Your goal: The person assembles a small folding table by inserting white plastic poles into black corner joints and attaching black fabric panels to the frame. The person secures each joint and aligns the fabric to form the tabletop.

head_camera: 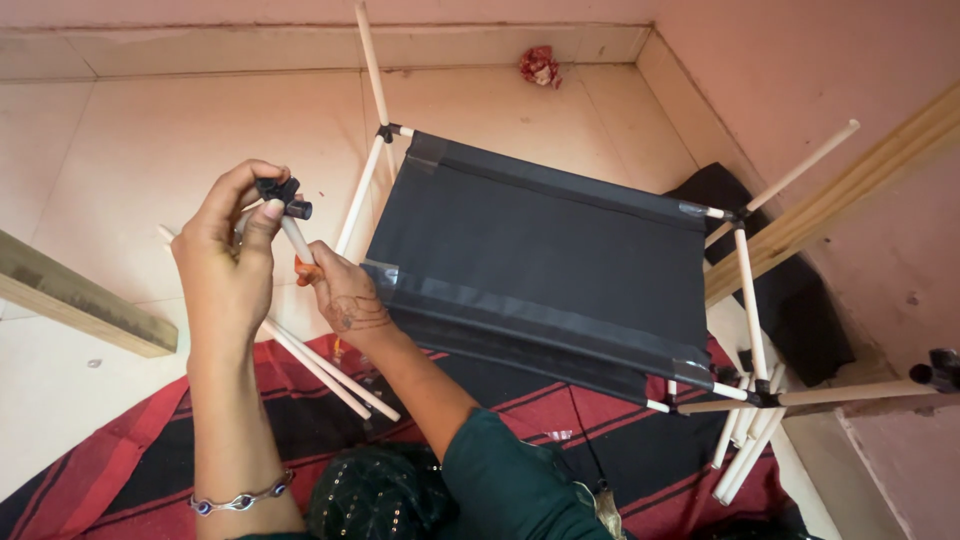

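Note:
My left hand (228, 265) pinches a small black plastic connector (283, 194) at the top end of a white rod (297, 240). My right hand (340, 290) grips that same rod just below, fingers wrapped around it. To the right of both hands stands a partly built rack: a black fabric shelf panel (545, 260) stretched between white rods (750, 300) joined by black corner connectors (386, 131). Two more loose white rods (330, 370) lie slanted under my hands on the cloth.
A red and black striped cloth (120, 460) covers the floor below me. A bundle of spare white rods (745, 450) lies at the right. Wooden planks (80, 300) sit left and lean at the right wall. A red crumpled scrap (540, 66) lies by the far wall.

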